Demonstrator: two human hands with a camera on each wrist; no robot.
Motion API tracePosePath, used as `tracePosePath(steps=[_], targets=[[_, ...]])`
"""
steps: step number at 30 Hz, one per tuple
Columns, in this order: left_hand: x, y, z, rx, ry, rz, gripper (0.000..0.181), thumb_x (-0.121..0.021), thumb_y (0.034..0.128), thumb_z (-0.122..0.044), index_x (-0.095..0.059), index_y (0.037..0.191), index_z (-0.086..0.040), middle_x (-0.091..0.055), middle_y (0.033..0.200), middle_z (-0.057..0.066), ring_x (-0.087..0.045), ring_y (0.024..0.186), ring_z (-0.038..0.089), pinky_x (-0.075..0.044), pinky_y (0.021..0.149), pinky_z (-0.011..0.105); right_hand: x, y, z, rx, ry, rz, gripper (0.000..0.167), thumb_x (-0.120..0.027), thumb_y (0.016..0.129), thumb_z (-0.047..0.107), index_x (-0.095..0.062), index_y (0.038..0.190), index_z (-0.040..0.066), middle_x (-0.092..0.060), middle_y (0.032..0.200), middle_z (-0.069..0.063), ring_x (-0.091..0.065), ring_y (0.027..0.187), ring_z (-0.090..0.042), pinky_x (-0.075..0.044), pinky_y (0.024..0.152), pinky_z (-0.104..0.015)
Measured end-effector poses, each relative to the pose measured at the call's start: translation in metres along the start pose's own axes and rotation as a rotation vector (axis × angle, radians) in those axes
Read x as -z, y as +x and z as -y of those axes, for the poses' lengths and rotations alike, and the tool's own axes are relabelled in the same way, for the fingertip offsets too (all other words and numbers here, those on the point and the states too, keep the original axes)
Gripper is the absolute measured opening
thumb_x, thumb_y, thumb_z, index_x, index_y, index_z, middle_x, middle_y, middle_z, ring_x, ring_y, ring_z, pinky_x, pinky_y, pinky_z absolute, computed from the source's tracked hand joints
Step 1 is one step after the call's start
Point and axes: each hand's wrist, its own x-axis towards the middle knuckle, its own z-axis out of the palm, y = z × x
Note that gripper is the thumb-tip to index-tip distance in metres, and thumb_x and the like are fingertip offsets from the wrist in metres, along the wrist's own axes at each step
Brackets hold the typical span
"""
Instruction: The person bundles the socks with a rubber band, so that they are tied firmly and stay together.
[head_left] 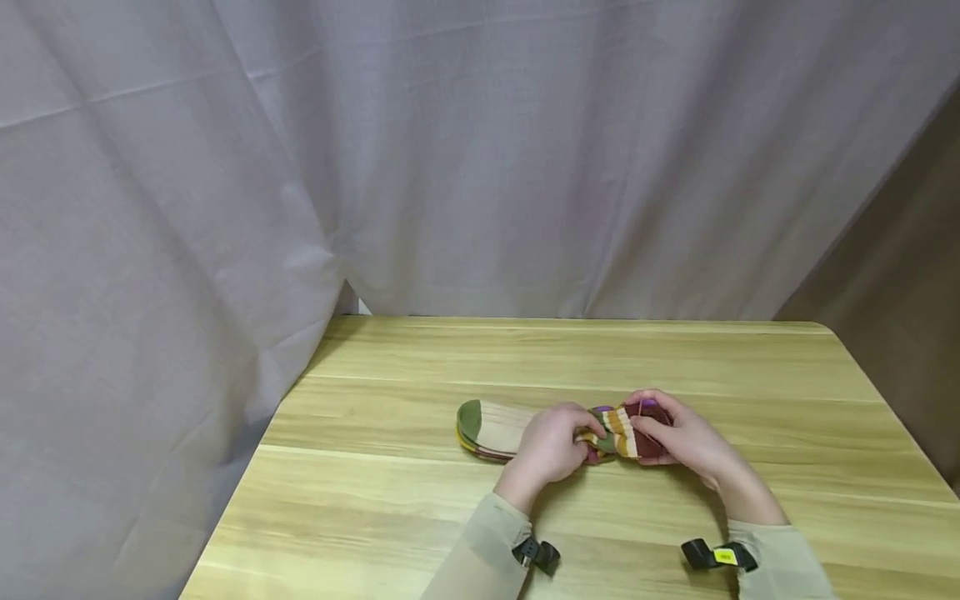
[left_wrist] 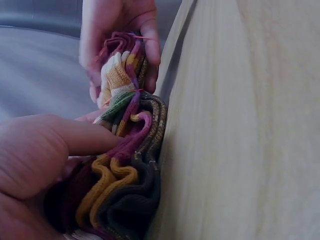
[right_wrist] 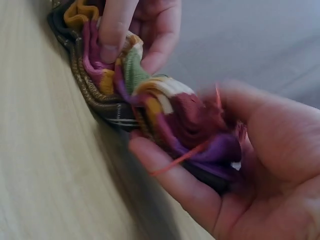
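A bundle of several stacked socks [head_left: 504, 427] lies across the wooden table, its cream sock with a green toe on top at the left. My left hand [head_left: 553, 442] grips the bundle near its middle, thumb and fingers pressing into the folds. Around the maroon cuff end [head_left: 651, 433], my right hand [head_left: 693, 442] has its thumb on top and fingers beneath. A thin red band [right_wrist: 182, 161] stretches across the cuffs and over a right finger. In the left wrist view, red strands also cross the narrowed part between the hands. Mustard, pink and dark socks [left_wrist: 135, 200] show in layers.
The wood-grain table [head_left: 360, 500] extends around the bundle. Grey cloth [head_left: 480, 167] hangs behind its far edge and along the left side. Black straps [head_left: 536, 552] are on both wrists.
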Motion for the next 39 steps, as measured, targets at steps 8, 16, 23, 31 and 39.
tracePosePath(steps=[8,16,23,31,39], targets=[[0.000,0.001,0.008,0.010,-0.043,0.004,0.034,-0.081,0.0824,-0.004,-0.083,0.105,-0.030,-0.074,0.120,-0.012,-0.067,0.113,0.006,-0.052,0.096,0.023,-0.007,0.002,0.001,0.006,0.048,0.109,0.082,-0.077,0.100,0.014,-0.025,0.162,0.003,-0.039,0.148,-0.035,-0.065,0.108,-0.033,-0.064,0.083,-0.050],[0.000,0.001,0.009,0.011,-0.046,-0.001,0.034,-0.082,0.0829,-0.006,-0.083,0.106,-0.030,-0.074,0.119,-0.012,-0.067,0.113,0.006,-0.052,0.097,0.024,-0.013,0.006,-0.003,-0.015,0.044,0.063,0.082,-0.079,0.099,0.015,-0.027,0.161,0.005,-0.040,0.149,-0.029,-0.064,0.101,-0.028,-0.065,0.077,-0.046],[0.000,0.002,0.009,-0.002,-0.040,0.002,0.031,-0.085,0.0822,-0.010,-0.083,0.106,-0.029,-0.074,0.116,-0.013,-0.067,0.111,0.006,-0.051,0.096,0.024,-0.015,0.006,-0.002,-0.067,-0.002,0.015,0.087,-0.081,0.098,0.024,-0.016,0.155,0.012,-0.026,0.156,-0.032,-0.068,0.096,-0.033,-0.065,0.075,-0.052],[0.001,-0.003,0.015,-0.001,-0.078,0.005,0.031,-0.085,0.0818,-0.010,-0.083,0.107,-0.028,-0.074,0.117,-0.011,-0.067,0.113,0.007,-0.051,0.099,0.024,-0.015,0.007,-0.004,-0.102,0.001,-0.005,0.084,-0.076,0.101,0.029,-0.014,0.155,0.009,-0.031,0.151,-0.035,-0.071,0.095,-0.032,-0.065,0.077,-0.049],[0.004,-0.001,0.016,-0.055,-0.033,0.033,0.039,-0.094,0.0776,-0.016,-0.080,0.113,-0.025,-0.073,0.121,-0.008,-0.066,0.114,0.007,-0.050,0.100,0.021,-0.001,0.011,-0.010,-0.013,0.062,0.009,0.073,-0.072,0.103,0.011,-0.019,0.152,0.003,-0.044,0.138,-0.031,-0.068,0.097,-0.026,-0.065,0.080,-0.043]])
